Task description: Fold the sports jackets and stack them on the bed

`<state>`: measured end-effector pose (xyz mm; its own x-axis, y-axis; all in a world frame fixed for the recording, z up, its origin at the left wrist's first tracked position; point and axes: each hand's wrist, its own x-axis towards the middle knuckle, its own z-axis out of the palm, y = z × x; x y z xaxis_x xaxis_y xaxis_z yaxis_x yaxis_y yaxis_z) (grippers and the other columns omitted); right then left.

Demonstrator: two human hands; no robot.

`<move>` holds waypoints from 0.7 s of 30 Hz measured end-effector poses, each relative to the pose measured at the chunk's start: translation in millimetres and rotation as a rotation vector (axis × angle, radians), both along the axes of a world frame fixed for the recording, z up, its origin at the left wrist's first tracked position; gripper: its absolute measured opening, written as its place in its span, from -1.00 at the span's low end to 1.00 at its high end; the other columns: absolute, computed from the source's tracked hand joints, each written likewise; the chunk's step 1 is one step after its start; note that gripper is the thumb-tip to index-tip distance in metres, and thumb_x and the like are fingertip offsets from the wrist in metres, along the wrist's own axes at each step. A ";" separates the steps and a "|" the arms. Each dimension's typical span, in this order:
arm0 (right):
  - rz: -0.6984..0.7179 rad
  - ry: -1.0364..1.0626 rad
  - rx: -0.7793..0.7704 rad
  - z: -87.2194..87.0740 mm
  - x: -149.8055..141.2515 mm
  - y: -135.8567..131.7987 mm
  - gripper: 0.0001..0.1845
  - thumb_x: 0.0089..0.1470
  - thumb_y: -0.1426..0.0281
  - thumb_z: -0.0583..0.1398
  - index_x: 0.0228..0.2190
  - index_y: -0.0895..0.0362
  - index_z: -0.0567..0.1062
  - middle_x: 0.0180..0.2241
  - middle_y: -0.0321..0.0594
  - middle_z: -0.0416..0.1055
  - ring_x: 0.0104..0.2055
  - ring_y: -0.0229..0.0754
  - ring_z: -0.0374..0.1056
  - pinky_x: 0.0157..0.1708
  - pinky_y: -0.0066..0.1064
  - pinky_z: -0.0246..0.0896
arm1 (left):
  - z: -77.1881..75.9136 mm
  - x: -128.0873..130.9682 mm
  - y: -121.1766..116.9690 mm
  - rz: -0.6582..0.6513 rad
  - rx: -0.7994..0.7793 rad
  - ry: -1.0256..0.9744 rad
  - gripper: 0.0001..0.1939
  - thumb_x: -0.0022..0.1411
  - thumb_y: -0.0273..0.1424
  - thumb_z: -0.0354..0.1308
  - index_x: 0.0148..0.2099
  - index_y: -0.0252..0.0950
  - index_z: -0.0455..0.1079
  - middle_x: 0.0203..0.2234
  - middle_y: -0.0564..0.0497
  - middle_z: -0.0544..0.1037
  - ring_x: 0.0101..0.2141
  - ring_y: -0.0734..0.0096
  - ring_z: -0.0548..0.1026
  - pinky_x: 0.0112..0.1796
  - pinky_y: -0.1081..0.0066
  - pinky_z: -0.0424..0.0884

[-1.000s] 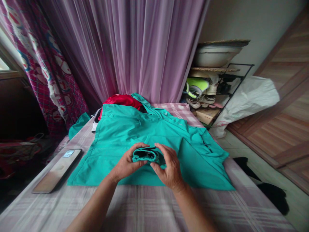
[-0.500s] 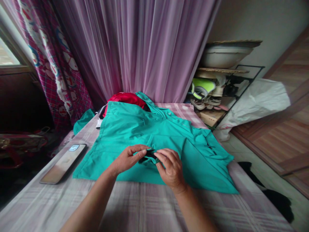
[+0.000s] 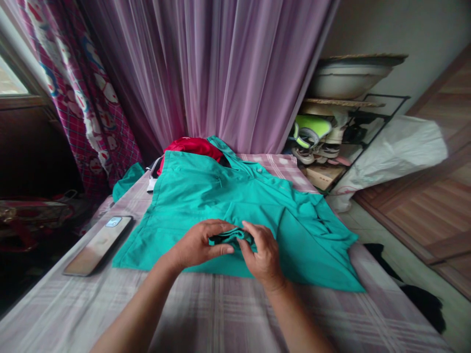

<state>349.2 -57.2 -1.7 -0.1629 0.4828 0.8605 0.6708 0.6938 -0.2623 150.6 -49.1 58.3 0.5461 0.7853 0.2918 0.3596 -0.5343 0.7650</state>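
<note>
A teal jacket (image 3: 191, 196) lies spread over the bed in front of me, with a short zip on its upper part. At its near middle, a gathered piece that looks like a cuff (image 3: 228, 237), with dark fabric inside, is raised between my hands. My left hand (image 3: 200, 245) grips its left side, thumb below and fingers above. On the right side, my right hand (image 3: 262, 250) pinches the edge between thumb and fingers. The fingertips partly hide the folds.
A phone (image 3: 99, 245) lies face down left of the jacket on the checked bed sheet (image 3: 206, 314). Red clothing (image 3: 191, 146) is bunched behind the jacket. Purple curtains (image 3: 221, 73) hang at the back. A shoe rack (image 3: 382, 117) and white plastic bag (image 3: 401, 152) stand to the right.
My left thumb has moved lower, and the cuff-like piece now sits flatter between my hands. My right fingers have shifted along its edge. The view has moved slightly.
</note>
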 end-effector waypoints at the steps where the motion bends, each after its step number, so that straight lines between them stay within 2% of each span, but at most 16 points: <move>1: 0.004 -0.023 -0.004 0.0 0.0 0.0 -0.66 0.23 0.40 0.15 0.05 0.07 0.38 -0.27 -0.14 0.54 -0.23 -0.10 0.46 -0.20 -0.21 0.38 | -1.3 1.0 -0.1 0.035 0.055 0.049 -0.55 0.18 -0.11 0.26 0.07 -0.17 0.52 -0.16 -0.10 0.64 -0.13 0.20 0.58 -0.07 0.29 0.46; 6: 0.016 -0.019 -0.007 -0.3 -2.0 -1.0 -0.66 0.23 0.41 0.15 0.04 0.06 0.37 -0.27 -0.15 0.54 -0.21 -0.11 0.45 -0.16 -0.22 0.36 | -9.8 9.5 0.0 0.127 0.227 0.190 -0.66 0.37 -0.18 0.03 0.03 -0.14 0.52 -0.24 -0.07 0.65 -0.20 0.28 0.58 -0.11 0.33 0.44; 10: 0.027 -0.044 -0.033 -2.0 -2.8 -1.5 -0.59 0.22 0.36 0.18 0.09 0.09 0.33 -0.20 -0.11 0.54 -0.14 -0.09 0.45 -0.09 -0.20 0.35 | -18.5 13.0 1.9 0.168 0.260 0.171 -0.66 0.40 -0.22 -0.04 -0.01 -0.15 0.52 -0.29 -0.04 0.65 -0.25 0.31 0.58 -0.19 0.37 0.44; 13: 0.029 -0.078 -0.067 -4.6 0.6 0.6 -0.52 0.21 0.28 0.17 0.13 0.10 0.32 -0.12 -0.07 0.53 -0.06 -0.05 0.44 -0.03 -0.16 0.33 | -26.7 4.5 10.1 0.271 0.238 0.120 -0.67 0.38 -0.21 -0.04 -0.05 -0.17 0.52 -0.32 -0.03 0.64 -0.27 0.33 0.58 -0.20 0.38 0.45; 18: -0.051 -0.077 -0.081 -12.9 20.3 13.3 -0.47 0.21 0.19 0.16 0.16 0.11 0.32 -0.03 -0.02 0.50 0.02 0.00 0.41 0.01 -0.10 0.31 | -38.7 -27.1 32.0 0.499 0.225 -0.005 -0.63 0.31 -0.12 0.01 -0.04 -0.22 0.49 -0.17 -0.08 0.62 -0.12 0.24 0.56 -0.06 0.26 0.46; 21: -0.148 -0.007 -0.071 -21.1 36.1 23.8 -0.53 0.24 0.21 0.13 0.11 0.13 0.36 -0.05 0.00 0.52 -0.02 0.01 0.43 -0.03 -0.11 0.34 | -42.1 -40.7 36.6 0.549 0.114 -0.033 -0.51 0.27 -0.06 0.05 0.10 -0.24 0.41 -0.02 -0.14 0.57 -0.01 0.14 0.52 -0.05 0.18 0.47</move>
